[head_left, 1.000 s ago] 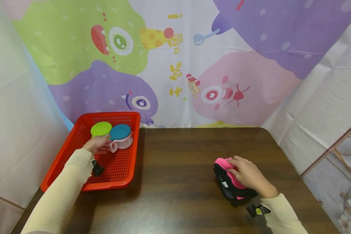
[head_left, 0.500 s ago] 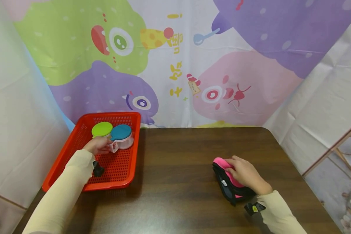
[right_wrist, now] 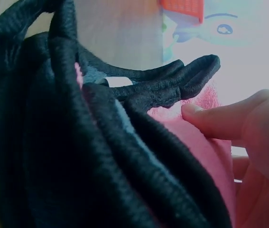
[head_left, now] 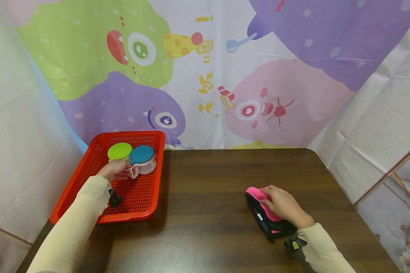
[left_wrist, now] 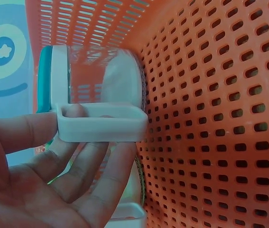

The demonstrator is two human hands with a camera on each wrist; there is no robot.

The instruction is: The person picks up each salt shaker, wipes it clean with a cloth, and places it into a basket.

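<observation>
Inside the red plastic basket (head_left: 156, 182), my left hand (head_left: 115, 170) curls its fingers at the white handle (left_wrist: 103, 128) of a clear jar (head_left: 146, 167) with a blue lid (head_left: 142, 154). A fingertip shows through the handle's loop, and the thumb lies near the lid. A second jar with a green lid (head_left: 120, 150) stands right beside it. On the table's right side, my right hand (head_left: 283, 204) grips a folded pink-and-black padded cloth item (head_left: 264, 216). My thumb presses its pink face. It has thick black edging, a black loop and a small white label; its exact kind does not show.
The basket's perforated floor and walls surround the left hand. A brown wooden table (head_left: 205, 212) lies under the basket and the cloth item. A printed cartoon curtain (head_left: 205, 76) hangs along the back edge, with pale curtains at both sides.
My right hand has shifted slightly left with the pink-and-black cloth item. My left hand stays at the blue-lidded jar's handle, and both jars keep their places in the basket.
</observation>
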